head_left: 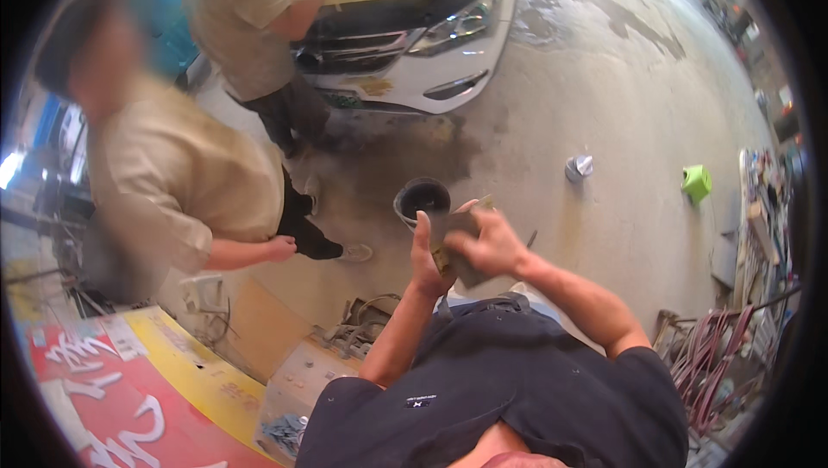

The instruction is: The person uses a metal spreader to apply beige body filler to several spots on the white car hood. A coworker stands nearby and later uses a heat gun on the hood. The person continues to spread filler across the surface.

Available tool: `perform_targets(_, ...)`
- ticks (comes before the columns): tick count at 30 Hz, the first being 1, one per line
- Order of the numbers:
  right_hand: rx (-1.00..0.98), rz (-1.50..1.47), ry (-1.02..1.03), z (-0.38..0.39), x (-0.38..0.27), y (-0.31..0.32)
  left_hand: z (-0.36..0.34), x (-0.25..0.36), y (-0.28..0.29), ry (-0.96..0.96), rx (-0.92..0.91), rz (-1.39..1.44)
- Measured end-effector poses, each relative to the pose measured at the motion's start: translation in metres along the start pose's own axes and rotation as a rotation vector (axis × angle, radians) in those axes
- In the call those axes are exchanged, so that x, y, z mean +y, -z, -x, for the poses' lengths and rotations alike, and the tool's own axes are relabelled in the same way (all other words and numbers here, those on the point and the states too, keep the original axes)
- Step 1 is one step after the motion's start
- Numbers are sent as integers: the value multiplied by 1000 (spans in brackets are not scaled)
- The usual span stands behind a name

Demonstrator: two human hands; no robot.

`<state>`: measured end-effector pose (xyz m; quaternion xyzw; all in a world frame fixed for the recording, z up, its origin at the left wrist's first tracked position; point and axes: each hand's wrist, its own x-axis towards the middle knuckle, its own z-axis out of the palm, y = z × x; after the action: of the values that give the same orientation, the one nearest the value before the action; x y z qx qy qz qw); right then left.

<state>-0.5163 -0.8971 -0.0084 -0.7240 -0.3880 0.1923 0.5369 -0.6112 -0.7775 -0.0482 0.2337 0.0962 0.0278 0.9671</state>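
Note:
In front of my chest, both hands meet at a dark grey-brown flat sheet [466, 271], which looks like sandpaper, though blur hides its exact kind. My left hand [429, 268] grips its left side, thumb pointing up. From the right, my right hand [493, 245] comes over the sheet with fingers bent and slightly smeared; whether they pinch it is unclear. Small yellowish patches show beside the sheet near the left palm and above the right hand. Just beyond my hands, a black round bucket [423, 201] stands on the floor.
At the far left and centre, two people [181, 175] [250, 28] stand near a white car [466, 54] with masked patches. A silver can [579, 168] and a green stool [696, 183] stand to the right. Hoses [711, 356] and clutter line the right side; a red-yellow board [172, 373] lies left.

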Motion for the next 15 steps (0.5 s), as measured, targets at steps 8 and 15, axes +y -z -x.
perform_targets(8, 294, -338, -205, 38, 40, 95, -30, -72, -36, 51, 174, -141)
perform_targets(15, 481, -587, -313, 94, 67, 176, -37, -161, -78, -264, -8, -545)
